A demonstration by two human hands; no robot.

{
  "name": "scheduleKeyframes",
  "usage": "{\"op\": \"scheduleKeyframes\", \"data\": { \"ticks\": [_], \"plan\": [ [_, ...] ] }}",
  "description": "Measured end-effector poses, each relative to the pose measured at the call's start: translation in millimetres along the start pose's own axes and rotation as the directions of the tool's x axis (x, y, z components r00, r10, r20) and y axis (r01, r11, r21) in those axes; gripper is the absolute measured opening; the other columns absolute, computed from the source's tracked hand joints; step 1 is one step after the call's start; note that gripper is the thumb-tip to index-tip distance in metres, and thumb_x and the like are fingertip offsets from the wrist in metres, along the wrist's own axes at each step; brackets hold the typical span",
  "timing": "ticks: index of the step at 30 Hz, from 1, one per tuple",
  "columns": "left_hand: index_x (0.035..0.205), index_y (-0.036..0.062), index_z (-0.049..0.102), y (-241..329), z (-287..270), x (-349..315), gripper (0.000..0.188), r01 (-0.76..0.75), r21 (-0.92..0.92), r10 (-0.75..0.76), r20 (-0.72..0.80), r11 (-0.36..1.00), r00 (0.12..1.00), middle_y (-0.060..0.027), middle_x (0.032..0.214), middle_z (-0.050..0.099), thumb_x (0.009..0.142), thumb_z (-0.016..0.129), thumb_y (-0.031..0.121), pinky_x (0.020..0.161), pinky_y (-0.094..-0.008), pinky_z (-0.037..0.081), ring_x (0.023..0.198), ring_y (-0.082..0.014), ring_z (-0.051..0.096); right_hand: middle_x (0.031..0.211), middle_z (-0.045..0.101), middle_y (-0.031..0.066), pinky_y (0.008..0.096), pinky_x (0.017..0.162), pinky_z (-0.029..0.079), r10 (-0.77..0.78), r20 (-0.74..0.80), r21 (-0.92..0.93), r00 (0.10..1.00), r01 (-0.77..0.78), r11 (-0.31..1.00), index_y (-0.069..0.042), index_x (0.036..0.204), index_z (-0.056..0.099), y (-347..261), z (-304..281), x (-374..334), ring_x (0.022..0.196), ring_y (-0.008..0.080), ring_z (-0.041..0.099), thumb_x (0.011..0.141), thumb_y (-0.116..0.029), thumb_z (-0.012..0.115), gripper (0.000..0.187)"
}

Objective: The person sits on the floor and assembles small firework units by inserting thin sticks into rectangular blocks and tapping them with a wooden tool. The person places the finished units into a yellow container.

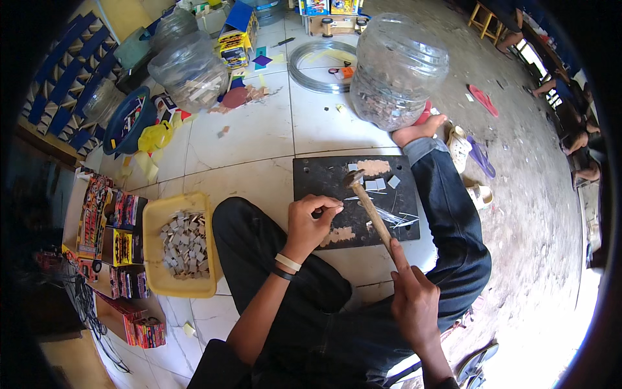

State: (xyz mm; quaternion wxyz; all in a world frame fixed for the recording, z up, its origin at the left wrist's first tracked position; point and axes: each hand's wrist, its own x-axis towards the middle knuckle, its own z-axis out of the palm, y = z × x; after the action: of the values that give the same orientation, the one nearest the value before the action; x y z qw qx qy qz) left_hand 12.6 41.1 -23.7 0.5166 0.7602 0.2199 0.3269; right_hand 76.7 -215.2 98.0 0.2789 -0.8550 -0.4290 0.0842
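My right hand (pixel 414 298) is wrapped round the wooden handle of a hammer (pixel 372 211), index finger stretched along it. The hammer's metal head is over a black board (pixel 311 175) on the floor between my legs. Left of it, my left hand (pixel 311 223) is closed in a pinch above the board; a thin pale sliver shows by the fingertips, but what they hold is too small to tell. Small grey square pieces (pixel 375 185) lie near the board's far side. Several thin straight wires (pixel 395 219) are scattered at its right, beside worn tan patches.
A yellow tray (pixel 150 243) full of small square pieces stands left of my knee. Beyond the board are a coil of wire (pixel 299 71) and a large clear plastic container (pixel 395 78). Boxed packs (pixel 123 246) line the left; sandals (pixel 481 155) lie right.
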Motion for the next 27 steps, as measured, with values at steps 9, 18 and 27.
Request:
{"op": "scheduleKeyframes", "data": {
  "ticks": [9,18,27],
  "plan": [
    [0.094,0.0031,0.083,-2,2,-3,0.003,-0.027,0.031,0.027,-0.012,0.999,1.000,-0.0091,0.096,0.085,0.093,0.084,0.005,0.071,-0.0323,0.057,0.079,-0.0205,0.074,0.084,0.073,0.0261,0.0468,0.065,0.057,0.118,0.089,0.214,0.989,-0.135,0.967,-0.008,0.164,0.054,11,11,-30,0.067,0.0422,0.073,0.098,0.009,0.064,0.068],
    [0.109,-0.0002,0.084,37,-2,-34,0.013,0.109,-0.144,-0.109,0.010,0.984,0.994,-0.0101,0.105,0.085,0.104,0.077,0.010,0.077,-0.0266,0.059,0.088,-0.0110,0.077,0.102,0.076,0.0300,0.0535,0.081,0.062,0.119,0.092,0.156,0.989,-0.132,0.979,-0.002,0.158,0.057,31,29,-40,0.091,0.0458,0.078,0.096,0.002,0.071,0.064],
    [0.114,-0.0042,0.081,86,12,-89,0.019,0.314,-0.441,-0.270,0.161,0.841,0.949,-0.0096,0.103,0.083,0.103,0.080,0.011,0.078,-0.0242,0.059,0.092,-0.0097,0.076,0.097,0.077,0.0104,0.0279,0.075,0.058,0.153,-0.002,0.684,0.988,-0.110,0.721,0.006,0.134,0.068,-11,63,4,0.084,0.0134,0.073,0.108,0.002,0.068,0.027]
  ]
}}
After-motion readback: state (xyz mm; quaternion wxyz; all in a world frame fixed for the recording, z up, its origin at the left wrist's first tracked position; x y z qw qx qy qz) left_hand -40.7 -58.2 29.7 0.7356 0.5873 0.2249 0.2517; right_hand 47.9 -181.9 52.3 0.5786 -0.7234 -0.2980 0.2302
